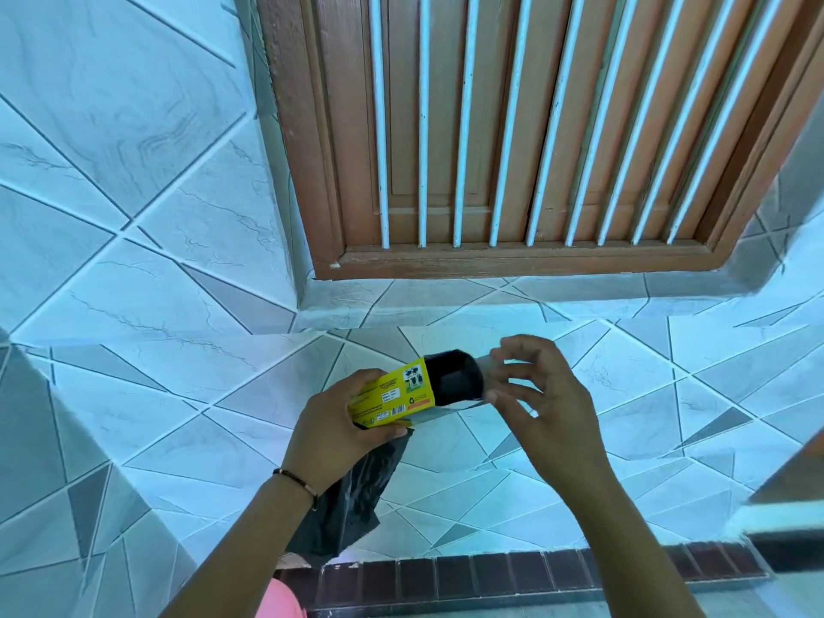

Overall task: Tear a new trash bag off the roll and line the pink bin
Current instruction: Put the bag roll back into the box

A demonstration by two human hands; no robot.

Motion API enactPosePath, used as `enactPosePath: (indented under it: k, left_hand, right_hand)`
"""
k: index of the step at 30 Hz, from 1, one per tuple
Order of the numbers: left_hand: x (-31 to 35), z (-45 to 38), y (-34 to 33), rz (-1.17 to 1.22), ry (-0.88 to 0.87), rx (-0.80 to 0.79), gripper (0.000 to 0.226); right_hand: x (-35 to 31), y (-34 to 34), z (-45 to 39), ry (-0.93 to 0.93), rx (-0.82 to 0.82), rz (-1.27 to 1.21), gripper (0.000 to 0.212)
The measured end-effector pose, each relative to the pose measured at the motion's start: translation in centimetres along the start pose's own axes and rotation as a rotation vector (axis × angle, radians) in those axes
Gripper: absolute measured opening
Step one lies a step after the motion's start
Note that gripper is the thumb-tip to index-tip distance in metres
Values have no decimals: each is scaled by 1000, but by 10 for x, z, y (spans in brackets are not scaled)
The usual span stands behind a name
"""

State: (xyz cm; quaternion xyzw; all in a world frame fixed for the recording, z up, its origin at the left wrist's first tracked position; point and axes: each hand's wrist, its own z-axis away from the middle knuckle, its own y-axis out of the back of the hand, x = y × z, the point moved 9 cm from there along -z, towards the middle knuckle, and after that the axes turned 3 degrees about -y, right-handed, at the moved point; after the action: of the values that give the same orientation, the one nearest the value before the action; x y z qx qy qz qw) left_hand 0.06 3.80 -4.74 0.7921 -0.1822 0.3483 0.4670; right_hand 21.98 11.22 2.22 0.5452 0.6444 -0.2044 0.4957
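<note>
My left hand [332,432] grips a roll of black trash bags [452,377] by its yellow paper label [392,394], held at chest height in front of the tiled wall. A loose black bag [352,497] hangs down from under that hand, beside my left wrist. My right hand [541,399] is at the roll's right end, its fingertips pinching the clear plastic wrapper [484,372] that sticks out past the black roll. A small part of the pink bin [281,602] shows at the bottom edge, under my left forearm.
A brown wooden window frame [512,260] with white bars fills the upper middle above a tiled sill. Pale blue-grey wall tiles surround it. A dark brick-pattern strip [512,577] runs along the bottom. A blurred dark and white object [789,524] intrudes at the right edge.
</note>
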Motion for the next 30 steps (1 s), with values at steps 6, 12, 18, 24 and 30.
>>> enactPosePath:
  k: [6,12,18,24,30]
  left_hand:
    - [2,3,-2,45,-3,35,53]
    - [10,5,-10,46,-24,-15,66]
    - [11,5,-9,24,-19,-18,69]
    - [12,6,-8,-1,-7,-15,69]
    - [23,3,-8,12,-12,13,70]
  right_hand:
    - [-11,2,8,143,160,298,35]
    - [7,-4,-2,49,59,339,40]
    - [12,-22,-5,71,-78,380,28]
    - [14,-24,1,48,24,284,46]
    - [16,-42,5,-57,12,218,49]
